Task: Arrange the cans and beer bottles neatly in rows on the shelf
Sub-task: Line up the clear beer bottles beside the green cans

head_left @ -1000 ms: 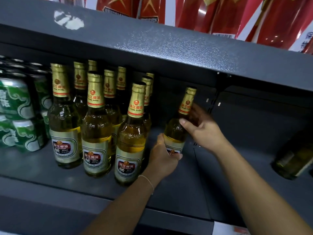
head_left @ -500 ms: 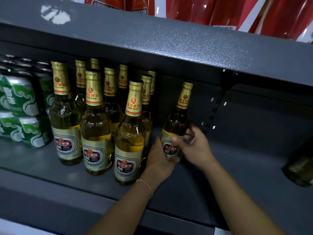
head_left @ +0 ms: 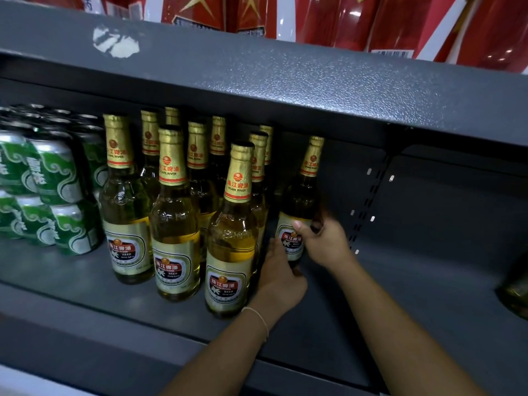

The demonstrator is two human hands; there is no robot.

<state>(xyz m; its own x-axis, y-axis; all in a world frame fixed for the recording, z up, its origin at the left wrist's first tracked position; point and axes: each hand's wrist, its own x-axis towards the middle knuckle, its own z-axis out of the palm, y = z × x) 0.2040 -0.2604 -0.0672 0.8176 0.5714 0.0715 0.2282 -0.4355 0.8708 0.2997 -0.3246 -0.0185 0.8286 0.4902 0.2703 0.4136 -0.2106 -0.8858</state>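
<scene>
Fingers of the right hand (head_left: 325, 242) curl round the labelled belly of a beer bottle (head_left: 300, 207), thumb across the front of the label and the other fingers wrapped behind the glass, where they blur. That grip sits low, near the weight of the bottle, which likely gives better control than holding the slim neck. The left hand (head_left: 281, 277) rests at the bottle's foot on its left side; its fingers are hidden behind the bottle and the palm, so I cannot tell whether they press or merely touch, but the placement suggests it steadies the base and guides it.

The held bottle stands upright, or very nearly so, deep on the shelf (head_left: 428, 295), just right of the standing bottles (head_left: 177, 212), which form three rows running front to back. It appears to begin a fourth row at the rear, so later bottles can fill in toward the front edge.

To the left, green cans (head_left: 54, 192) are stacked two high, touching the bottle group. At the far right edge another bottle (head_left: 515, 292) lies partly out of view, apparently awaiting its turn. Red packages (head_left: 400, 21) crowd the shelf above.
</scene>
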